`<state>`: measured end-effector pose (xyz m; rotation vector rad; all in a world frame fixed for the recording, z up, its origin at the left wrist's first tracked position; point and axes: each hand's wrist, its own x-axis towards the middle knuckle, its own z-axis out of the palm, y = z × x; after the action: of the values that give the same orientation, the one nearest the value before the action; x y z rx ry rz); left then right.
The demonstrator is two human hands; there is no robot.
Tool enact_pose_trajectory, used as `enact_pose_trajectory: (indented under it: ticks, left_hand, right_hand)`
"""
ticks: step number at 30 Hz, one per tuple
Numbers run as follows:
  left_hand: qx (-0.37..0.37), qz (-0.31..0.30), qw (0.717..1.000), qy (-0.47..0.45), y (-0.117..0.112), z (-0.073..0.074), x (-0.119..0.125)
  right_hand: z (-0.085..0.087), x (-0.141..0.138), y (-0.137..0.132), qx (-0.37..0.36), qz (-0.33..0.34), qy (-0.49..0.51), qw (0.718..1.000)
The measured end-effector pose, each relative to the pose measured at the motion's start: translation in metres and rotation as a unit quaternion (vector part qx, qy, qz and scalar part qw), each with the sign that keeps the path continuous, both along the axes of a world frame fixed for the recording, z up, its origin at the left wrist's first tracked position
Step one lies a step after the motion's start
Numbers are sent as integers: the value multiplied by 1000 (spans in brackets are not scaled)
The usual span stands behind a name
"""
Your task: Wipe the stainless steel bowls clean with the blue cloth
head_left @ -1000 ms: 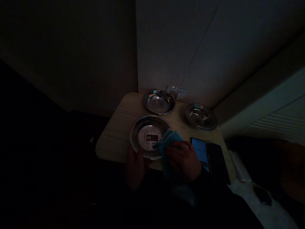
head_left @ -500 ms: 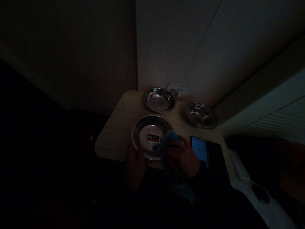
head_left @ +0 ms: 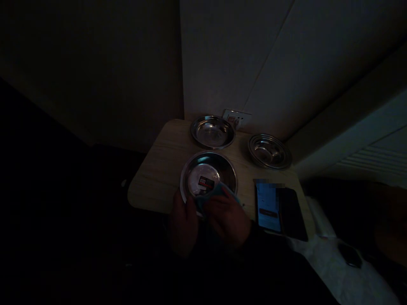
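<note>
In a very dark room, a shallow steel plate (head_left: 208, 176) with a small label sticker in its middle lies on a small light wooden table (head_left: 155, 186). My left hand (head_left: 183, 220) grips the plate's near rim, fingers closed on it. My right hand (head_left: 227, 214) presses a blue cloth (head_left: 211, 195) against the near inside edge of the same plate, fingers curled over the cloth.
A second steel plate (head_left: 212, 131) sits at the table's back, a small stack of steel plates (head_left: 269, 151) at the back right. A lit phone (head_left: 269, 205) in a dark flip case lies to the right. A wall socket (head_left: 237, 117) is behind the plates.
My right hand and the blue cloth slid left along the plate's near edge, close to my left hand. The phone's screen is now fully uncovered.
</note>
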<state>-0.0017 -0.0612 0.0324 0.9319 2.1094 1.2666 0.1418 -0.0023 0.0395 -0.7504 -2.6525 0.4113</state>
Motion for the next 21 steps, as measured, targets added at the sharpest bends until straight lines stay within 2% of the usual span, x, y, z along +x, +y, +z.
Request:
enact_pose_trajectory:
  ticks: [3, 6, 12, 18, 21]
  left_hand:
    - [-33, -8, 999, -14, -3, 0, -3]
    - [-32, -26, 999, -30, -3, 3, -1]
    - [-41, -18, 999, -8, 1, 10, 0]
    - [-44, -41, 995, -79, 1, 6, -7]
    - [-32, -21, 998, -57, 5, 5, -5]
  right_hand:
    - [-4, 5, 3, 14, 6, -2, 1000]
    - [-1, 16, 10, 34, 5, -21, 999]
    - [1, 4, 0, -7, 19, 12, 1000]
    - [-5, 26, 9, 78, 2, -4, 997]
    - [-6, 16, 0, 80, 1, 40, 996]
